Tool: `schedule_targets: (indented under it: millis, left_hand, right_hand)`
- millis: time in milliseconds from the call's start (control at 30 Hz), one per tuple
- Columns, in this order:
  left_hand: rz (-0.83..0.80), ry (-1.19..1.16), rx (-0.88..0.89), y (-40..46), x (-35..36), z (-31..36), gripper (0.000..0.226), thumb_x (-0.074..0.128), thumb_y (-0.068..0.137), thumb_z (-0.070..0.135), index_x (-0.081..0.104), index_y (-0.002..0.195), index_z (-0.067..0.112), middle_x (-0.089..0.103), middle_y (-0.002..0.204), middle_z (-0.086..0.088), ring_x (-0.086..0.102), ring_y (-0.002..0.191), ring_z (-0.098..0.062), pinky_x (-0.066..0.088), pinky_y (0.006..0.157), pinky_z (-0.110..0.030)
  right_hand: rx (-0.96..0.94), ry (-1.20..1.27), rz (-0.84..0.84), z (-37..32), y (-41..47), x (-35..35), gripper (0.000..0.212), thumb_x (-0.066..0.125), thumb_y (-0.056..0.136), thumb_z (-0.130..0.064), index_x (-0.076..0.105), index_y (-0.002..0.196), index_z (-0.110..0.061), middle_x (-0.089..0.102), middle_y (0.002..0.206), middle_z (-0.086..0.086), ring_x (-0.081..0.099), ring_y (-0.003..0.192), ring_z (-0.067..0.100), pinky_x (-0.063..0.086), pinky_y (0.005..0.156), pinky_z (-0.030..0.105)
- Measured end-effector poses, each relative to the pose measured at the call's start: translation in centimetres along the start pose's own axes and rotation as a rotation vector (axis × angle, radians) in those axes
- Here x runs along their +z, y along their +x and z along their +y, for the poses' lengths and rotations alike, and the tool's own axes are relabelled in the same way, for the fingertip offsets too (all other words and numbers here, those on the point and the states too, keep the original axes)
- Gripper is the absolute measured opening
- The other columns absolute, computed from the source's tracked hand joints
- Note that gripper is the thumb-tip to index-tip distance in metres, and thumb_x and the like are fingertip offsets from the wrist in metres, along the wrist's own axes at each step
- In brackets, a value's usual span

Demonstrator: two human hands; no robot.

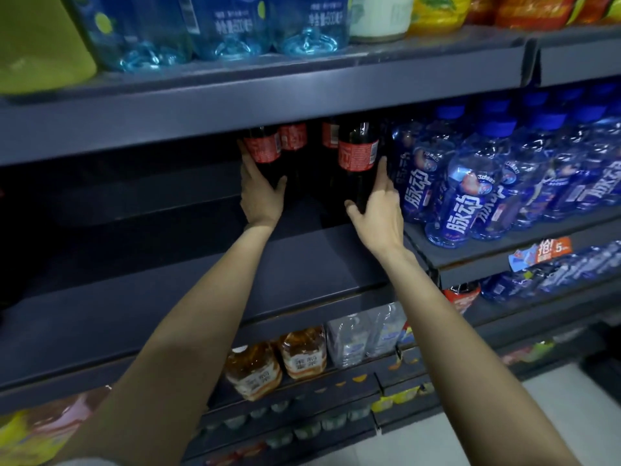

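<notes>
Centre of frame, dark shelf [302,253]: the left hand [262,196] wraps the lower body of the left cola bottle [263,151]. The right hand [378,210] clasps the right cola bottle [358,159], thumb in front, fingers up its far side. Risks: both grips sit low, so the tall bottles may tip. The rear cola bottles [295,137] could get knocked. The right fingers crowd the blue drink bottles [460,200] at centre right.

Each hand [260,193] [378,210] seemingly grips a dark cola bottle [265,153] [358,163].
</notes>
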State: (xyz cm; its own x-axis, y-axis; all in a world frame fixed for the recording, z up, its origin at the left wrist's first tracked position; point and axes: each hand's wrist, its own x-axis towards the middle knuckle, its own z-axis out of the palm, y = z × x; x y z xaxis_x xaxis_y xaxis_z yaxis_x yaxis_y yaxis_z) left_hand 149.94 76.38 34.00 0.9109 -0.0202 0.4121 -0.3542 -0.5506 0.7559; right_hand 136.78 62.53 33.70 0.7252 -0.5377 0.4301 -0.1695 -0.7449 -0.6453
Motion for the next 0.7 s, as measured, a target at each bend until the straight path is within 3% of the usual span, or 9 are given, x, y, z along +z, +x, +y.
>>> schedule_targets:
  millis: [133,267,367,433,567,633,700]
  left_hand:
    - [-0.027,0.102,-0.047,-3.1,-1.1,0.5,0.083,0.064,0.084,0.021,0.014,0.151,0.02,0.015,0.156,-0.012,0.022,0.141,-0.03,0.036,0.104,-0.044]
    - [-0.083,0.047,-0.032,-9.2,-2.9,2.3,0.048,0.06,0.087,0.025,0.047,0.133,0.021,0.049,0.137,-0.003,0.045,0.126,-0.022,0.042,0.097,-0.034]
    - [-0.141,-0.122,0.031,-15.7,-3.6,5.1,0.029,0.057,0.092,0.03,0.056,0.12,0.026,0.064,0.108,0.014,0.058,0.107,-0.008,0.046,0.091,-0.028]
    - [-0.223,-0.292,0.147,-20.8,-3.4,7.4,0.022,0.053,0.096,0.029,0.059,0.115,0.023,0.067,0.099,0.013,0.062,0.099,-0.005,0.049,0.089,-0.025]
    - [-0.549,-0.438,0.28,-31.9,-0.2,10.3,0.018,0.05,0.096,0.027,0.06,0.11,0.023,0.068,0.101,0.008,0.063,0.1,-0.01,0.048,0.09,-0.025]
    - [-0.713,-0.479,0.199,-38.1,2.6,11.2,0.016,0.052,0.095,0.027,0.06,0.109,0.025,0.069,0.098,0.011,0.065,0.096,-0.011,0.049,0.088,-0.024]
    - [-0.836,-0.47,0.079,-44.4,5.8,12.0,0.016,0.056,0.094,0.018,0.062,0.109,0.017,0.07,0.095,0.002,0.066,0.09,-0.013,0.05,0.084,-0.021]
  right_hand:
    - [-0.153,-0.102,0.015,0.1,-3.0,-2.7,0.062,0.057,0.09,-0.02,0.029,0.144,-0.009,0.047,0.132,0.016,0.043,0.119,0.034,0.04,0.097,0.044]
    - [-0.329,-0.231,0.18,1.6,-6.5,-6.1,0.035,0.059,0.086,-0.013,0.058,0.121,-0.01,0.066,0.104,0.009,0.06,0.095,0.03,0.05,0.079,0.04]
    - [-0.378,-0.266,0.308,4.7,-10.7,-9.6,0.024,0.056,0.089,-0.015,0.064,0.111,-0.011,0.066,0.09,0.004,0.06,0.086,0.025,0.047,0.077,0.035]
    - [-0.361,-0.255,0.336,8.1,-14.8,-12.7,0.022,0.053,0.092,-0.015,0.065,0.109,-0.01,0.065,0.089,0.005,0.058,0.086,0.024,0.047,0.078,0.035]
    - [-0.142,-0.203,0.184,17.0,-25.4,-19.5,0.023,0.051,0.089,-0.014,0.065,0.107,-0.007,0.066,0.097,0.008,0.057,0.09,0.026,0.045,0.08,0.034]
    - [0.078,-0.172,0.078,21.5,-31.5,-23.1,0.024,0.051,0.089,-0.015,0.065,0.109,-0.009,0.067,0.101,0.008,0.058,0.094,0.026,0.044,0.081,0.032]
    - [0.311,-0.192,-0.012,25.5,-37.8,-27.0,0.025,0.056,0.09,-0.011,0.064,0.114,-0.013,0.067,0.108,0.005,0.06,0.099,0.026,0.044,0.081,0.03]
